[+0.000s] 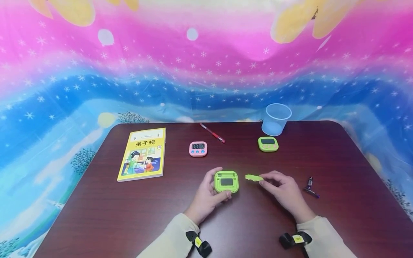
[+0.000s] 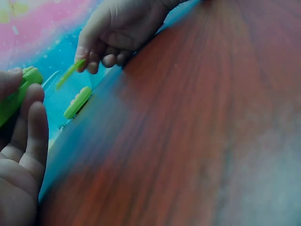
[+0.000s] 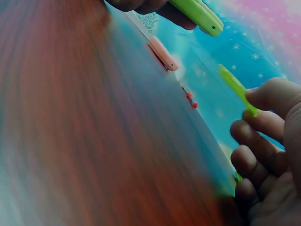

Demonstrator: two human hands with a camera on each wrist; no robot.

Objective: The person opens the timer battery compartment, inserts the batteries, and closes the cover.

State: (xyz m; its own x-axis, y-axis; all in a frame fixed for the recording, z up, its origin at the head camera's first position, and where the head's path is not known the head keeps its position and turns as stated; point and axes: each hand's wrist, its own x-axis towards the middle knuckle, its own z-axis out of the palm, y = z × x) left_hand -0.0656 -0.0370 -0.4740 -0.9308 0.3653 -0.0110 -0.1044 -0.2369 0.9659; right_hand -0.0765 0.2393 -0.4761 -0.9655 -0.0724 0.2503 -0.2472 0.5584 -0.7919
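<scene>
My left hand (image 1: 205,196) grips a green digital timer (image 1: 227,188), thumb on its lower edge and fingers behind it. The timer's back faces up, with its battery compartment (image 1: 226,175) uncovered along the far side. To the right of it, my right hand (image 1: 285,190) pinches a thin green battery cover (image 1: 253,177) between thumb and index finger. A gap separates cover and timer. In the right wrist view the cover (image 3: 233,85) appears edge-on, the other fingers loosely curled below. Two small dark batteries (image 1: 310,182) lie on the table to the right of my right hand.
A pink timer (image 1: 198,149) and a red pen (image 1: 213,133) lie beyond my hands. Farther right, another green timer (image 1: 268,144) sits before a clear plastic cup (image 1: 276,120). A yellow book (image 1: 142,154) lies on the left of the dark wooden table (image 1: 96,211). Patterned cloth hangs behind.
</scene>
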